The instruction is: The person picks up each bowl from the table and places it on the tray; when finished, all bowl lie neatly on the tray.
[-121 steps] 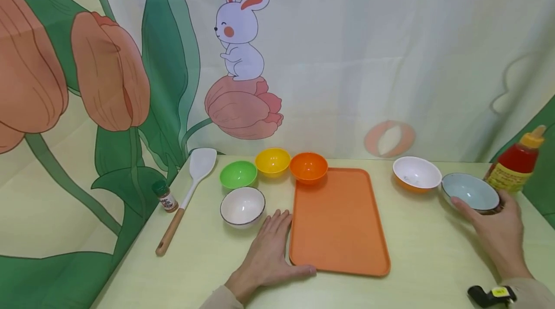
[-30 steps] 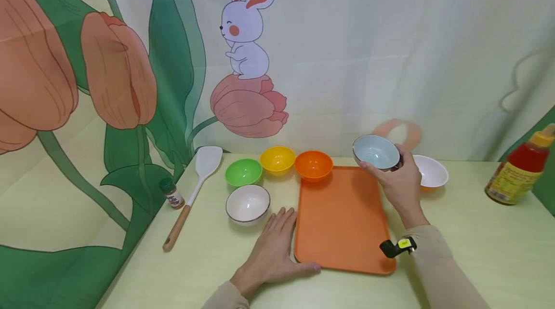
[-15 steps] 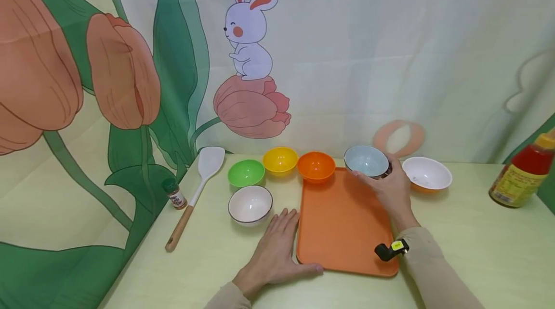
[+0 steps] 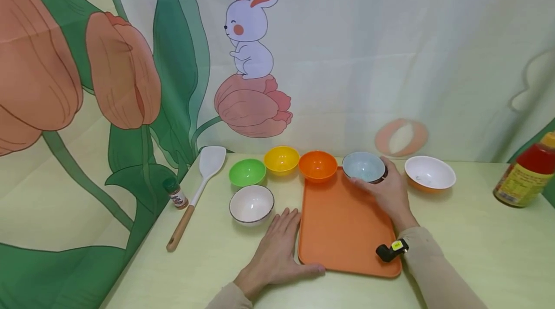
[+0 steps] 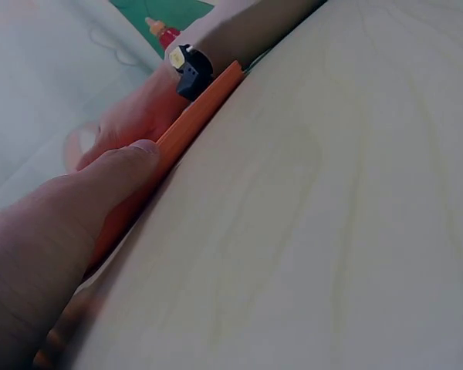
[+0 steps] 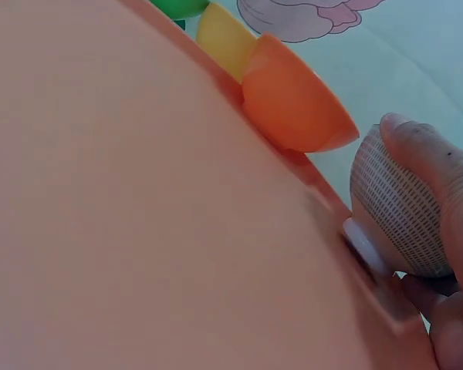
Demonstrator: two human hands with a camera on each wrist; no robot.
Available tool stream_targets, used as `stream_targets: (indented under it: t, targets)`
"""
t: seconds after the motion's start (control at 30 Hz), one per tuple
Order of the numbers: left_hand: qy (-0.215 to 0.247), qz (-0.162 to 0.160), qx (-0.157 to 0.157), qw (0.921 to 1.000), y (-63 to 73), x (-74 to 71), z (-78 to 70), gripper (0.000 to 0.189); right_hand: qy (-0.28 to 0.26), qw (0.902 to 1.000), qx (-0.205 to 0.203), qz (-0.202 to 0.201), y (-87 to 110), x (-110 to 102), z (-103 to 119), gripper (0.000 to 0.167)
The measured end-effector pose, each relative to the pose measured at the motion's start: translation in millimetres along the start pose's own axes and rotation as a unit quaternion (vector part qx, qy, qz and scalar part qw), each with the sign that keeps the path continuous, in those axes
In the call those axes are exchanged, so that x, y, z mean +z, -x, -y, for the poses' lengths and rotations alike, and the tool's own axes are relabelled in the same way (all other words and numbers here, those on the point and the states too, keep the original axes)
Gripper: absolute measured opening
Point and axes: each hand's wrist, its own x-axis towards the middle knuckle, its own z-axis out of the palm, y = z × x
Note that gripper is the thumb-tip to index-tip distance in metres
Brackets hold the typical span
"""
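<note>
The blue bowl (image 4: 363,167) stands at the tray's (image 4: 347,227) far right corner, and the right hand (image 4: 393,195) has it from the right and near side: the thumb lies over the near rim, the other fingers, partly hidden, curl about the far right wall. Being round, the bowl has no long axis, so what matters, I judge, is how its foot (image 6: 367,248) sits against the tray's far edge; the right wrist view puts the 2 close together but leaves contact uncertain. The orange bowl (image 4: 318,166) is just beside it, to the left. The left hand (image 4: 277,256), much farther off, lies spread at the tray's near left corner, pinching nothing.
</note>
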Motion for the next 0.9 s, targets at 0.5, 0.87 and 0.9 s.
stream_targets:
  t: [0.5, 0.87, 0.9]
  targets:
    - [-0.004, -0.002, 0.001, 1.0, 0.0, -0.8, -0.2, 0.136, 0.061, 0.9981, 0.003, 0.011, 0.9, 2.7, -1.2, 0.124]
    - [-0.004, 0.002, -0.001, 1.0, -1.0, -0.4, 0.8, 0.137, 0.063, 0.9977, 0.015, 0.021, 2.1, 1.0, 3.2, 0.132]
    - [-0.003, 0.002, -0.002, 1.0, -0.7, -0.8, 1.1, 0.137, 0.059, 0.9979, 0.016, 0.021, 1.4, 1.3, 4.2, 0.133]
